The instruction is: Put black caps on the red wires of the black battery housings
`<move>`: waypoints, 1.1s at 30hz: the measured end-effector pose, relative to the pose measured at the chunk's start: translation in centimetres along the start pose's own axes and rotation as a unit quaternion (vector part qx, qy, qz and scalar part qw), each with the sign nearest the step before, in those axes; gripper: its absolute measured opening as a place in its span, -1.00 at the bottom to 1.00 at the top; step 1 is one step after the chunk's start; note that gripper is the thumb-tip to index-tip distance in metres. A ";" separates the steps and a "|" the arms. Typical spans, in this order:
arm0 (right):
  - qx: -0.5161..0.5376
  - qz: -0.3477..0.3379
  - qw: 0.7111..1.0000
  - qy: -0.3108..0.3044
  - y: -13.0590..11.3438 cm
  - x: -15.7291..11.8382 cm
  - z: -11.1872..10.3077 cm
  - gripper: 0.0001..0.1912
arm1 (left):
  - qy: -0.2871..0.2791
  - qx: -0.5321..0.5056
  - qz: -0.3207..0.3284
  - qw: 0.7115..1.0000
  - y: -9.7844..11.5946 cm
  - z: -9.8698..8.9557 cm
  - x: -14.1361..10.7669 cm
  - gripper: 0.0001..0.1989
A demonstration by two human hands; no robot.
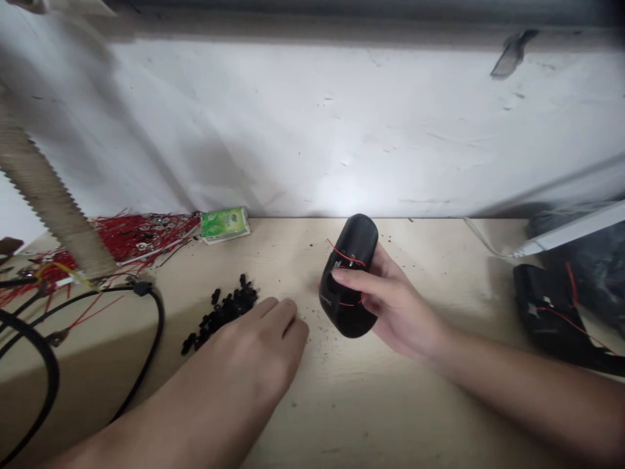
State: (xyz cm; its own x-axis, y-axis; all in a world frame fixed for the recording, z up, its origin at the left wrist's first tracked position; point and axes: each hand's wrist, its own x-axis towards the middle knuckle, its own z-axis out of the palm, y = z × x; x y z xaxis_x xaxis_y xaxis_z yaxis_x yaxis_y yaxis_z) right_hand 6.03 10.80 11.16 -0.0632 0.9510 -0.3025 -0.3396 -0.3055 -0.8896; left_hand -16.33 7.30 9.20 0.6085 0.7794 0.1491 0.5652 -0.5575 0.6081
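The right hand (398, 303) grasps a black computer mouse (349, 277) at centre right of the frame, its fingers wrapped across the mouse's side. The mouse stands tilted on end, with a thin red wire (346, 255) looped around it. Its top comes close to the back edge of the tabletop (430, 220), where the wood meets the white wall (303, 130). Whether its lower end touches the wood cannot be told.

The left hand (256, 355) is released and holds nothing. It lies palm down at lower centre, fingers loosely together, just beside a heap of small black plastic parts (222, 312). A strip of speckled pale wood separates the hand from the mouse, and more of it runs to the bottom edge of the frame.

At upper left, a tangle of red wires (146, 238) lies against the wall beside a green packet (224, 225). A black cable (160, 319) curves along the left side and runs out of the frame. At the right edge sits a black casing (547, 306) with red wire across it, cut off by the frame, below a white plastic strip (571, 229).
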 end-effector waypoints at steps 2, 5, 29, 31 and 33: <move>-0.001 -0.003 1.000 -0.007 0.0 -0.1 0.0 -0.49 | -0.001 0.016 -0.010 1.000 0.1 -0.5 0.7 -0.66; -0.018 -0.009 0.999 -0.025 0.0 -0.2 0.0 -0.44 | 0.034 -0.041 -0.059 0.997 0.3 -1.7 1.9 -0.74; -0.032 -0.015 0.996 -0.079 0.4 -0.2 -0.4 -0.46 | 0.091 -0.474 -0.258 0.837 -0.3 -2.8 3.6 -0.65; -0.029 -0.011 0.997 -0.077 0.4 -0.1 -0.3 -0.43 | 0.088 -0.494 -0.267 0.823 -0.4 -2.8 3.6 -0.63; -0.024 -0.005 0.997 -0.075 0.3 -0.1 -0.3 -0.41 | 0.081 -0.518 -0.274 0.806 -0.5 -2.8 3.7 -0.68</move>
State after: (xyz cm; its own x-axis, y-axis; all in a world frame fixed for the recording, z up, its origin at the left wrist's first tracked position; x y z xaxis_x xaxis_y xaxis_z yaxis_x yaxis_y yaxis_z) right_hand 6.25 10.59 10.86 -0.2007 0.9492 -0.2422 -0.2951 -0.2944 -0.9090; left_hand -15.92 11.24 11.66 0.2971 0.9015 -0.3147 -0.0958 0.3561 0.9295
